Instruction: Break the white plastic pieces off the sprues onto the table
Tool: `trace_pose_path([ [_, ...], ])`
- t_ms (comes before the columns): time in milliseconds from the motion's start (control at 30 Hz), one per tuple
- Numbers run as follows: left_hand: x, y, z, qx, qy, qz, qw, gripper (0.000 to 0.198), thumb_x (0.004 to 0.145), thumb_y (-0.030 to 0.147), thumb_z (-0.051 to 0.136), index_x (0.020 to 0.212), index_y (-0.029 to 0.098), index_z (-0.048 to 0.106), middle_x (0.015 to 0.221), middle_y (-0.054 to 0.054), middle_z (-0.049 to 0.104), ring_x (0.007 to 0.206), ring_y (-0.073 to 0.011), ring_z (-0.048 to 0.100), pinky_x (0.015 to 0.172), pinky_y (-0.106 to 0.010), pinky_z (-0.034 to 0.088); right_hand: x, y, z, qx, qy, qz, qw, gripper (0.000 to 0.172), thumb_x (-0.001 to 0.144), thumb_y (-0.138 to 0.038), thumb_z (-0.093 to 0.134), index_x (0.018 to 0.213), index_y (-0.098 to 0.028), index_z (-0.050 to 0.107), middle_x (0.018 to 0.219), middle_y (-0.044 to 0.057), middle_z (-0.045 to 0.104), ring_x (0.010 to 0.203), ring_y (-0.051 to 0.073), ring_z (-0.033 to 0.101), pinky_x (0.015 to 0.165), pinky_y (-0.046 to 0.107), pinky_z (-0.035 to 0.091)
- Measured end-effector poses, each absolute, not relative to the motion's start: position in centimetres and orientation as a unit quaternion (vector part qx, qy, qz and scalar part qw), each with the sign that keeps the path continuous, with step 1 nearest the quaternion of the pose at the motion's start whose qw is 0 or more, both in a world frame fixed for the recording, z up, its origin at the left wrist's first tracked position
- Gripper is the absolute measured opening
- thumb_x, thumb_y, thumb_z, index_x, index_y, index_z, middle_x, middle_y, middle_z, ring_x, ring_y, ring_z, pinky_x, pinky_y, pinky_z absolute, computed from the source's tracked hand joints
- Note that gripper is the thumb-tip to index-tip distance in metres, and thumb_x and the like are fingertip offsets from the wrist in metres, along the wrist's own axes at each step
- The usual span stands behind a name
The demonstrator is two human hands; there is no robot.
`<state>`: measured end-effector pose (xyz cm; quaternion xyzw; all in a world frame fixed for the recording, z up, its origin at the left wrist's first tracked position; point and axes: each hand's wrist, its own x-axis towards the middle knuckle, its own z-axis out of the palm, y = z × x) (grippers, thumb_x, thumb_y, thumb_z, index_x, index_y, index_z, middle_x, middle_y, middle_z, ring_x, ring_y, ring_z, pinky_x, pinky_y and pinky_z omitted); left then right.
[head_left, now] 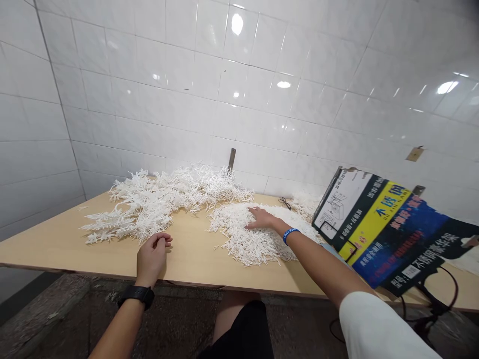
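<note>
My right hand (261, 219) reaches onto a wide pile of small white stick-like plastic pieces (258, 247), its fingers spread and touching the top of the heap. A blue wristband (290, 235) is on that wrist. Near the table's front edge, my left hand (152, 255) is closed with its fingers curled in; whether anything is inside is hidden. It is just in front of a heap of white branching plastic sprigs (149, 209), which stretches along the back left of the table. A black watch (136, 296) is on the left wrist.
The wooden table (194, 254) stands against a white tiled wall (187, 119). A printed cardboard box (389, 229) rises on the right, partly blocking what lies behind it. Dark cables (434, 304) hang by the table's right front edge. A metal strip (231, 159) stands upright at the back.
</note>
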<state>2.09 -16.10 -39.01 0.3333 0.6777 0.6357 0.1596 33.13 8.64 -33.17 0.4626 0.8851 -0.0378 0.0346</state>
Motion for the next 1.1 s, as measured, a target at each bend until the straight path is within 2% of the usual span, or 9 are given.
trace_pose_path([
  [233,2.0,-16.0,-39.2,0.338,0.679,0.632,0.157,0.025,0.068,0.035,0.047,0.075,0.018,0.063,0.082,-0.008,0.07,0.074,-0.0221,0.066,0.068,-0.033,0.052,32.4,8.1,-34.2,0.479,0.877,0.022,0.0,0.06,0.077,-0.02,0.066,0.133,-0.022,0.045,0.13,0.015,0.054,0.115,0.03,0.055,0.087,0.034,0.045],
  [333,1.9,-15.9,-39.3,0.342,0.68,0.63,0.155,0.025,0.068,0.035,0.047,0.075,0.018,0.063,0.081,-0.008,0.07,0.073,-0.0221,0.066,0.068,-0.033,0.052,32.6,8.3,-33.5,0.479,0.877,0.032,-0.01,0.041,0.084,-0.018,0.058,0.124,-0.022,0.051,0.123,0.013,0.06,0.11,0.027,0.059,0.084,0.032,0.045],
  [433,1.9,-16.0,-39.2,0.34,0.683,0.628,0.153,0.024,0.068,0.034,0.047,0.075,0.018,0.063,0.081,-0.008,0.07,0.073,-0.0218,0.066,0.069,-0.033,0.052,32.9,9.0,-32.1,0.49,0.87,0.039,-0.018,0.029,0.091,-0.03,0.05,0.117,-0.021,0.055,0.12,0.015,0.063,0.106,0.03,0.061,0.082,0.035,0.046],
  [500,2.0,-16.1,-39.0,0.336,0.686,0.626,0.158,0.024,0.068,0.034,0.047,0.075,0.018,0.063,0.081,-0.008,0.07,0.073,-0.0217,0.066,0.068,-0.032,0.053,33.1,9.6,-30.9,0.501,0.864,0.041,-0.021,0.038,0.093,-0.045,0.045,0.116,-0.018,0.057,0.118,0.018,0.064,0.105,0.033,0.061,0.081,0.038,0.046],
  [600,2.1,-16.0,-39.0,0.337,0.685,0.626,0.162,0.024,0.068,0.034,0.047,0.075,0.018,0.063,0.082,-0.008,0.07,0.073,-0.0215,0.066,0.065,-0.031,0.053,33.3,10.4,-29.1,0.508,0.86,0.036,-0.023,0.063,0.088,-0.065,0.038,0.123,-0.016,0.057,0.123,0.02,0.062,0.109,0.036,0.059,0.087,0.042,0.045],
  [767,1.8,-15.8,-39.5,0.346,0.686,0.623,0.147,0.025,0.07,0.035,0.046,0.076,0.018,0.064,0.082,-0.008,0.07,0.073,-0.0214,0.066,0.067,-0.032,0.053,32.3,10.2,-28.5,0.472,0.882,0.01,-0.015,0.089,0.078,-0.081,0.037,0.146,-0.023,0.036,0.149,0.012,0.04,0.132,0.034,0.041,0.106,0.043,0.034],
  [933,1.7,-15.8,-39.5,0.35,0.687,0.619,0.15,0.025,0.069,0.035,0.047,0.076,0.018,0.064,0.082,-0.008,0.07,0.074,-0.0218,0.066,0.067,-0.032,0.053,29.0,8.6,-30.9,0.419,0.908,-0.012,0.009,0.102,0.071,-0.082,0.047,0.152,-0.026,0.02,0.156,0.01,0.026,0.14,0.033,0.029,0.109,0.043,0.032],
  [1033,1.7,-15.9,-39.4,0.35,0.686,0.62,0.152,0.025,0.068,0.035,0.047,0.076,0.018,0.064,0.082,-0.008,0.07,0.073,-0.0218,0.066,0.068,-0.032,0.053,27.0,7.9,-32.4,0.406,0.913,-0.01,0.023,0.104,0.068,-0.076,0.058,0.151,-0.027,0.02,0.153,0.013,0.032,0.136,0.036,0.035,0.105,0.046,0.035],
  [1100,1.7,-15.9,-39.4,0.348,0.687,0.62,0.151,0.025,0.068,0.035,0.047,0.076,0.018,0.064,0.082,-0.008,0.07,0.074,-0.0219,0.066,0.069,-0.032,0.053,26.0,7.7,-33.2,0.405,0.914,-0.003,0.029,0.096,0.071,-0.068,0.062,0.149,-0.025,0.026,0.146,0.016,0.041,0.129,0.038,0.043,0.1,0.047,0.039],
])
